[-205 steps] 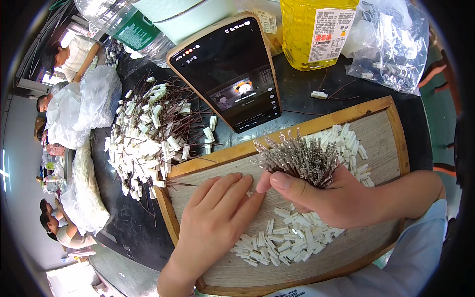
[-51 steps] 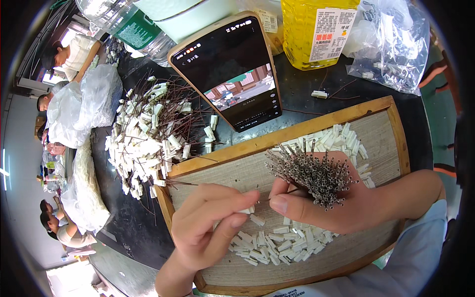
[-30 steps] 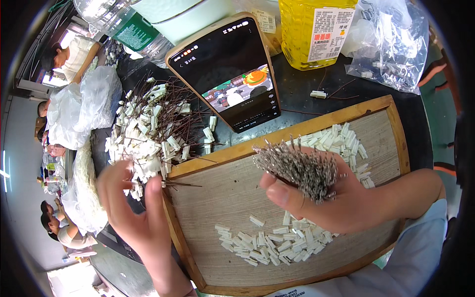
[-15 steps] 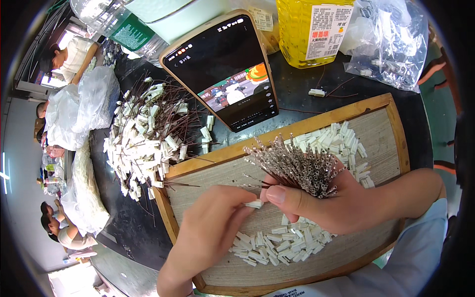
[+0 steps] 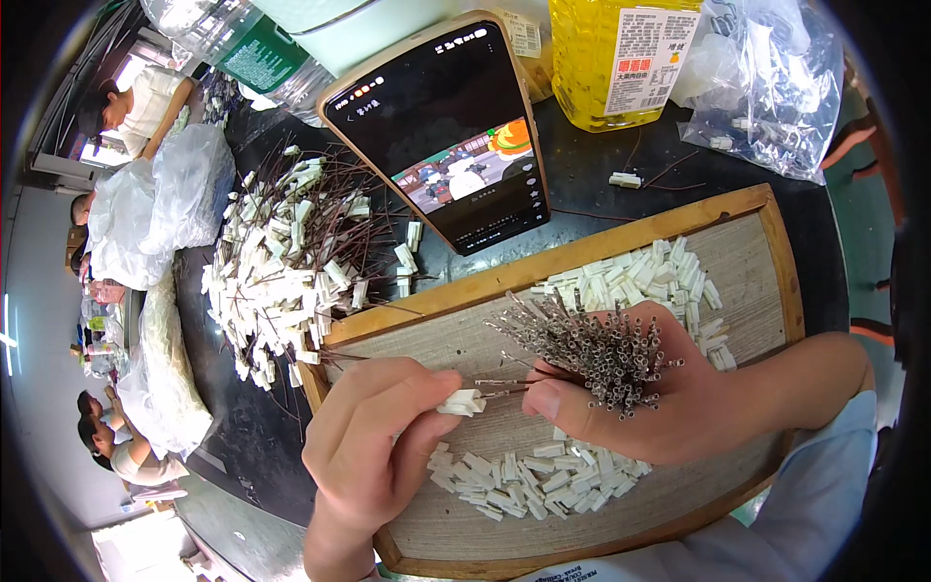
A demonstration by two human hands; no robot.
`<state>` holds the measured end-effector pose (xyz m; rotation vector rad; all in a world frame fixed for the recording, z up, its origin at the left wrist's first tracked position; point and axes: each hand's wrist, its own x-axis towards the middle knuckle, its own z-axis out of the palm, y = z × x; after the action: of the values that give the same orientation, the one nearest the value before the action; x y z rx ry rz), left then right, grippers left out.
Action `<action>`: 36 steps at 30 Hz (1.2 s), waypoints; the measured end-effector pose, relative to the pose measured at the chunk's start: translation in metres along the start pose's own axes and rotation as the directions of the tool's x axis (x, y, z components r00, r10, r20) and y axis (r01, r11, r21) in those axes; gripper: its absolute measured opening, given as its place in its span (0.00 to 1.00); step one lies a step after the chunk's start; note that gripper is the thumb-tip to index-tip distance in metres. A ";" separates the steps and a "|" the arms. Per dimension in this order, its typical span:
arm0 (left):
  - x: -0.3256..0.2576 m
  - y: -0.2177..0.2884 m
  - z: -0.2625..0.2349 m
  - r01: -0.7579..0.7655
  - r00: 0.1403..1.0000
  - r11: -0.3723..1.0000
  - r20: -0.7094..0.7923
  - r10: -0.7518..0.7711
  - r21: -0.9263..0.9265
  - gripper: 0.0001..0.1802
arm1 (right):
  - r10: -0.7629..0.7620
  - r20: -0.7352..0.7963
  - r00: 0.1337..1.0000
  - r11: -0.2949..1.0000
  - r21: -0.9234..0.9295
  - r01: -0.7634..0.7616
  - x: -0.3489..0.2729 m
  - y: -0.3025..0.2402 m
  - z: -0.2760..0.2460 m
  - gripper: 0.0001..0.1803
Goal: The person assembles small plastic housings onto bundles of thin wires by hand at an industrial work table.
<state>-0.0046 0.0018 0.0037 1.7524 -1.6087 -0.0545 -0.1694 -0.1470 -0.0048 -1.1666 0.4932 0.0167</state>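
Between thumb and fingertips my left hand (image 5: 373, 441) pinches a small white plastic connector housing (image 5: 462, 403). My right hand (image 5: 659, 398) is closed round a thick bundle of brown wires (image 5: 606, 354), whose crimped metal terminals fan out above the fist. Its thumb and forefinger single out one or two wires (image 5: 509, 390) that point left. Their metal tips come up to the housing's right end; whether one is inside it I cannot tell. Below both hands, loose white housings (image 5: 543, 480) lie in a wood-framed tray (image 5: 407, 529). More white housings (image 5: 630, 276) lie at its far side.
Left of the tray is a heap of white housings with brown wires (image 5: 281, 272). A phone (image 5: 446, 136) leans upright behind the tray. Farther back stand a yellow liquid bottle (image 5: 592, 68), a clear bottle (image 5: 242, 48) and a plastic bag (image 5: 766, 87). Other people sit far left.
My left hand has drawn back left with the housing, which now shows more fully and faces the wire tips. The bundle in my right hand has tilted slightly.
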 end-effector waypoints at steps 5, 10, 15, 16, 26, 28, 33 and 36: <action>0.000 0.003 0.001 -0.180 0.983 0.965 0.076 0.168 0.190 0.15 | -0.335 0.040 0.941 0.942 0.005 0.335 0.008 0.020 0.003 0.09; 0.001 0.007 0.004 -0.182 0.982 0.966 0.090 0.168 0.185 0.14 | -0.236 0.089 0.968 0.960 -0.133 0.246 0.010 0.020 -0.002 0.06; 0.002 0.009 0.005 -0.183 0.981 0.973 0.097 0.171 0.142 0.13 | -0.365 0.152 0.918 0.869 -0.299 0.395 0.011 0.007 -0.005 0.06; 0.002 0.010 0.004 -0.165 0.983 0.979 0.099 0.153 0.119 0.13 | -0.367 0.154 0.917 0.868 -0.299 0.397 0.010 0.007 -0.004 0.06; -0.001 0.006 -0.008 -0.006 0.994 1.000 0.113 0.004 0.013 0.09 | -0.341 0.047 0.939 0.938 -0.049 0.344 0.010 0.013 0.009 0.06; -0.003 0.000 -0.021 0.226 0.973 0.959 -0.091 -0.213 0.172 0.09 | -0.286 -0.049 0.957 0.953 0.088 0.290 0.009 0.007 0.011 0.07; 0.007 0.007 -0.022 0.149 0.988 0.837 -0.053 -0.143 0.526 0.10 | -0.164 -0.076 0.984 0.961 0.212 0.177 0.009 0.005 0.005 0.07; 0.002 0.023 0.003 0.100 0.802 0.994 0.596 -0.048 -0.054 0.14 | -0.234 -0.089 0.968 0.959 0.144 0.245 0.009 0.010 0.004 0.06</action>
<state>-0.0253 -0.0005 0.0147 1.8349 -1.9284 -0.7732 -0.1627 -0.1420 -0.0156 -1.0708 0.4057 -0.2694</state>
